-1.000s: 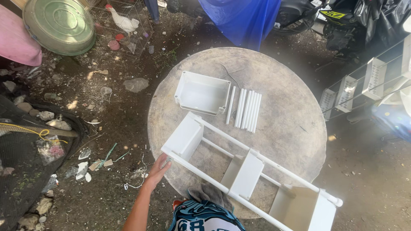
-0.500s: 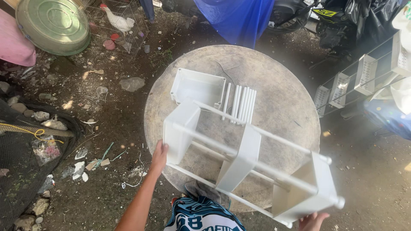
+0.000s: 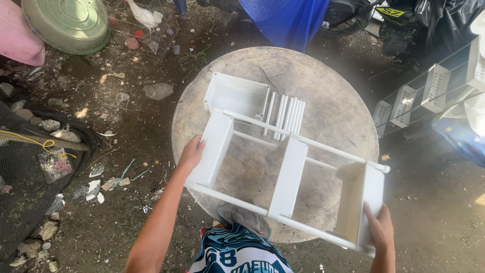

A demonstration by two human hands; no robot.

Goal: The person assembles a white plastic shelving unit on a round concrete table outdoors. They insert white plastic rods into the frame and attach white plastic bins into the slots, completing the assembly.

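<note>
White plastic rack [image 3: 288, 177] runs left to right between your hands: left hand [image 3: 191, 154] grips its left end panel, right hand [image 3: 379, 230] clasps the right, above the round counter [image 3: 328, 106].

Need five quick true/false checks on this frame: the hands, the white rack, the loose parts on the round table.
1. Both hands hold the white rack. True: the left hand grips one end shelf, the right hand the other.
2. The rack has two shelves. False: three shelves are joined by rods.
3. A loose white tray lies on the round table. True.
4. The loose white rods are stacked on the ground. False: they lie on the table beside the tray.
5. The table is square. False: it is round.
</note>
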